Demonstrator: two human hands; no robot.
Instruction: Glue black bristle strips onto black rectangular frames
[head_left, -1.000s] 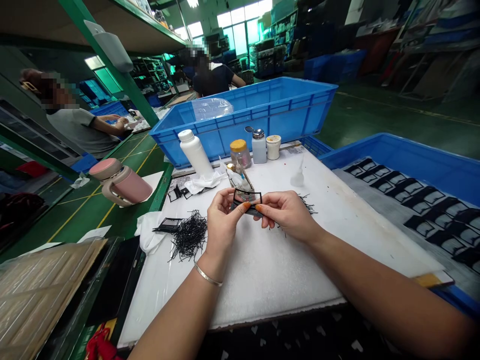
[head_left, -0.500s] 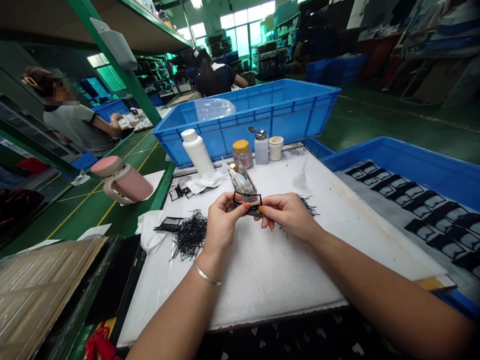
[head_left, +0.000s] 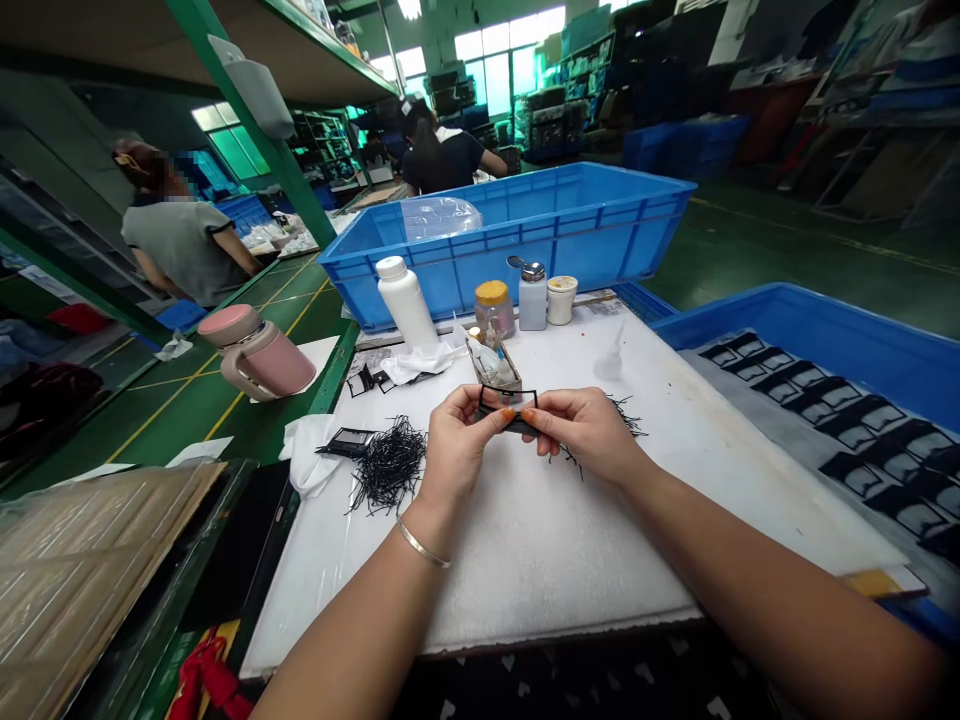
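Observation:
Between my two hands is a small black rectangular frame point(head_left: 510, 395) with an open window, held above the white work surface. My left hand point(head_left: 461, 435) pinches its left side, thumb in front and fingers behind. At the right end my right hand point(head_left: 589, 430) grips the same piece with thumb and fingertips. Left of my left hand lies a heap of thin black strips point(head_left: 388, 465), beside another black frame point(head_left: 349, 441). More black strips point(head_left: 628, 418) lie beyond my right hand, partly hidden by it. A small box of tools point(head_left: 506, 365) stands just behind the held frame.
A white bottle point(head_left: 409, 310), an orange-lidded jar point(head_left: 495, 308), a pump dispenser point(head_left: 533, 300) and a small white pot point(head_left: 561, 300) line the back. Behind stands a blue crate point(head_left: 600, 240). A blue bin point(head_left: 825, 320) with rows of black pieces is right; a pink flask point(head_left: 262, 355) left.
The whole view has shifted slightly, so things sit a little farther right. Both hands keep hold of the black frame, its lower part now more covered by the thumbs. A co-worker at left has turned away.

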